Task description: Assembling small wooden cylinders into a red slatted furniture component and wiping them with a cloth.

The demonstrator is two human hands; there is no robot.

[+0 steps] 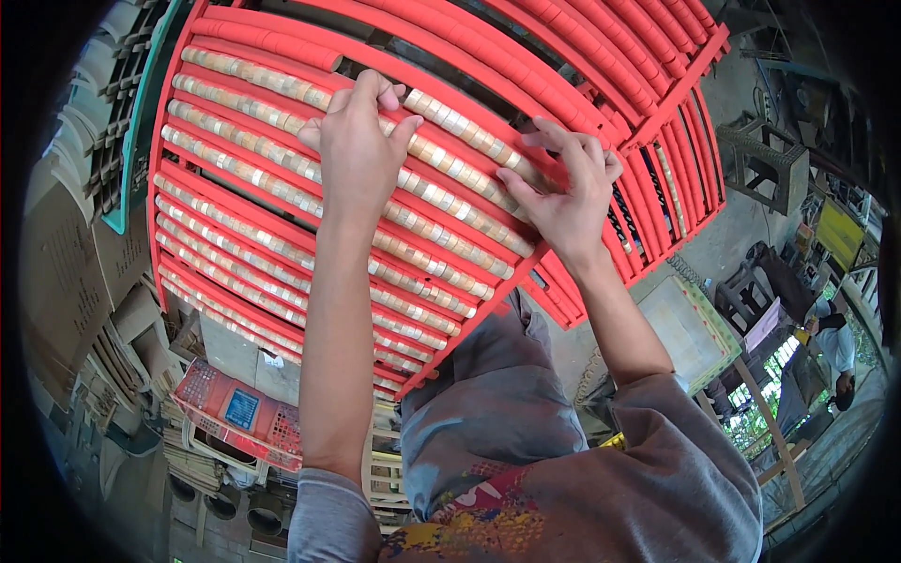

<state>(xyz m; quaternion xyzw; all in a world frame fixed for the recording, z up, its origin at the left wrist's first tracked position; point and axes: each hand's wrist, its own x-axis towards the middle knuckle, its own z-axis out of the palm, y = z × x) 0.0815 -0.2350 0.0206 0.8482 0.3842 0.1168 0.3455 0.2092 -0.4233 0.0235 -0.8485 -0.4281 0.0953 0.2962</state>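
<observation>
A large red slatted rack (488, 296) stands before me, carrying long rows of short pale cylindrical pieces threaded end to end. Across one upper row of pale pieces (460, 127) both hands are placed. My left hand (361, 136) is closed at that row's left end, its thumb on the near side and its fingers curled on the far side. At the right end, my right hand (572, 178) straddles the same row with thumb and fingers. Left of my left hand, a red row (267, 39) lies in line with it, a dark gap between them.
More red rows (601, 70) fill the rack's far part, and another red rack section (676, 178) adjoins at right. Below left sits a red plastic basket (244, 413). A grey stool (765, 164) is at far right, and a person (835, 347) is in the background.
</observation>
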